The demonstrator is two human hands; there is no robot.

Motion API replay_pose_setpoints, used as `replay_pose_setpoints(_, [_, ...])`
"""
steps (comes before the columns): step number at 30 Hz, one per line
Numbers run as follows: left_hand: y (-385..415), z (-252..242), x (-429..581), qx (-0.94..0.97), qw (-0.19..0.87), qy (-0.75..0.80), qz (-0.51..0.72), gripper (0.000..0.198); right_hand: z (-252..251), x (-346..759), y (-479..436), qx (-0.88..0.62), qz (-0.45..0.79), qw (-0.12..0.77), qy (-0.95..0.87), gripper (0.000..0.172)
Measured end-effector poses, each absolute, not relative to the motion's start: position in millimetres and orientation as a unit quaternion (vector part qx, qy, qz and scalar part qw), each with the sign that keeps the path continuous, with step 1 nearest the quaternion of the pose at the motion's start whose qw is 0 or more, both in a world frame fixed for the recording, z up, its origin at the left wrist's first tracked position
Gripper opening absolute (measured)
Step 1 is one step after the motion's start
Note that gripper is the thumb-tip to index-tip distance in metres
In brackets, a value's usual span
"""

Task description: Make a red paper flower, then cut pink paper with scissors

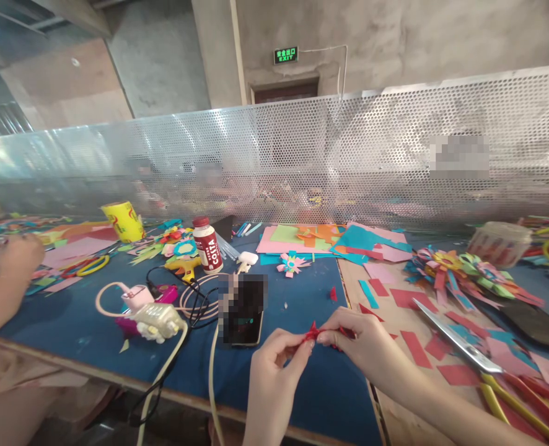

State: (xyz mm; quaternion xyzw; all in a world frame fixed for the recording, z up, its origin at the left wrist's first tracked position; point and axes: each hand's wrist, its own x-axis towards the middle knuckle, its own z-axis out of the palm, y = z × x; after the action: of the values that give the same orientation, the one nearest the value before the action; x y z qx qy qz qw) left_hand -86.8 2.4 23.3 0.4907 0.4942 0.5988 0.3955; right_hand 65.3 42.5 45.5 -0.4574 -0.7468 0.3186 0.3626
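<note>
Both my hands meet low in the middle of the view over the blue table top [302, 378]. My left hand [277, 356] and my right hand [358, 341] each pinch a small folded piece of red paper [312, 332] between thumb and fingertips. The paper is mostly hidden by my fingers. Just left of my hands lies a phone [243, 310] face up. To the right, red paper strips [416, 347] lie scattered on a brown board [398, 396].
Yellow-handled scissors [469, 353] lie at the right. A Costa bottle [208, 245], glue gun [181, 266], power strip with cables [156, 319], yellow tape roll [122, 221] and coloured paper sheets [330, 238] crowd the table. Another person's hands [9, 257] work at far left. A perforated metal screen [302, 155] stands behind.
</note>
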Motion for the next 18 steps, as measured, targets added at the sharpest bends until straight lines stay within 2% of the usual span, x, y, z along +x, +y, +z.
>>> replay_pose_setpoints(7, [2.2,24.2,-86.5,0.457,0.410,0.491,0.618,0.015,53.2,67.8,43.3,-0.412,0.334,0.326,-0.782,0.019])
replay_pose_setpoints(18, [1.2,26.9,-88.7,0.455,0.433,0.491,0.603,0.014,59.3,73.3,38.9,-0.384,0.279,0.261,-0.841,0.028])
